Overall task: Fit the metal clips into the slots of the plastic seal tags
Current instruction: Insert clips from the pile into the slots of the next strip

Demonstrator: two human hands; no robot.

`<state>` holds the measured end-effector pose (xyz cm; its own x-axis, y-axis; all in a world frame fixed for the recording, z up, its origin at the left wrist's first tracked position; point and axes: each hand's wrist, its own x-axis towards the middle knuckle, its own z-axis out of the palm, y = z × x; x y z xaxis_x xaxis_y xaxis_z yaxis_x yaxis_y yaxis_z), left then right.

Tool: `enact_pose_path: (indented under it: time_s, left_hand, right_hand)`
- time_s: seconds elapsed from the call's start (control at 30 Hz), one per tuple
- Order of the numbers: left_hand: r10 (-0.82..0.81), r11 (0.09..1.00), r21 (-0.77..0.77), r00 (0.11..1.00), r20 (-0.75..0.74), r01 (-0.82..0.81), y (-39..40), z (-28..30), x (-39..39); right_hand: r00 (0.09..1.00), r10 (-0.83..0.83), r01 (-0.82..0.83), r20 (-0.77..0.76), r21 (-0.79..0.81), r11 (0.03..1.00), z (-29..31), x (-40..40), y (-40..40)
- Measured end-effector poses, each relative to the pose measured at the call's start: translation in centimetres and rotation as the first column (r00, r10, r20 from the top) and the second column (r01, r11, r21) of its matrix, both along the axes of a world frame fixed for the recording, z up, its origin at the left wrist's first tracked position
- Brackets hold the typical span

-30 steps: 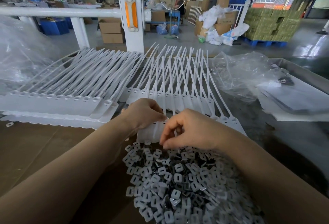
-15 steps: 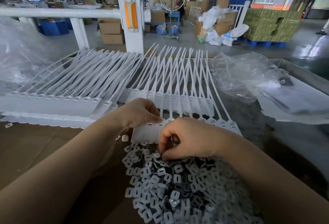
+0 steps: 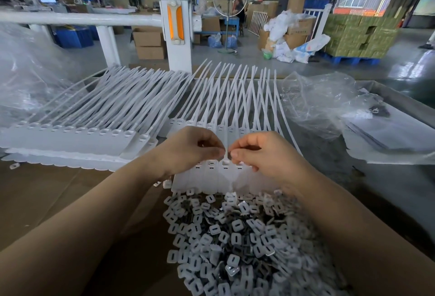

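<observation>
Both grips are now pinched in, fingertip to fingertip, above the slotted heads of the strip of plastic seal tags (image 3: 220,173) lying on the counter (image 3: 47,196). The right hand (image 3: 261,152) has come up from the heap of metal clips (image 3: 235,236), where half a second ago its fingers were digging at the near edge, and now holds thumb and forefinger closed on something small, probably one clip, though it is too hidden to be sure. The left hand (image 3: 190,147), which was resting on the tags' left side, has lifted too, and its curled fingers show a glint of something small inside; what it pinches cannot be told. The two hands nearly touch over a slot in the middle of the strip. Judging from this, picking is over and seating is about to begin: the clip must be turned square to a slot and pressed down. More tags (image 3: 70,135) lie stacked to the left, well apart.
</observation>
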<state>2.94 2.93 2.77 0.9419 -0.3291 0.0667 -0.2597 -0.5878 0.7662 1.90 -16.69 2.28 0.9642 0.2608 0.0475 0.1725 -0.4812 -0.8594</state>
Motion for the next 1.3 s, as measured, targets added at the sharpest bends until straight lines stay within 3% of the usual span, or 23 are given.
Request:
enact_pose_path:
  time_s: [0.17, 0.63, 0.8, 1.3]
  left_hand:
    - [0.005, 0.988, -0.151, 0.996, -0.085, -0.017, -0.2, 0.0, -0.2]
    - [0.039, 0.985, -0.163, 0.99, -0.137, -0.062, -0.6, -0.2, -0.5]
    - [0.138, 0.986, -0.077, 0.984, -0.113, -0.147, -0.8, -0.8, -0.1]
    - [0.256, 0.933, 0.247, 0.965, 0.057, -0.262, -2.2, -1.7, -0.1]
  right_hand:
    - [0.999, -0.032, 0.031, 0.027, 0.044, 0.999, -0.2, 0.1, 0.0]
    - [0.994, -0.062, 0.058, 0.091, 0.047, 0.997, -0.3, -0.2, 0.4]
    - [0.976, -0.166, 0.184, 0.141, -0.125, 0.975, -0.7, 0.0, 0.3]
    - [0.986, -0.129, 0.146, 0.103, -0.173, 0.974, -0.9, 0.1, 0.4]
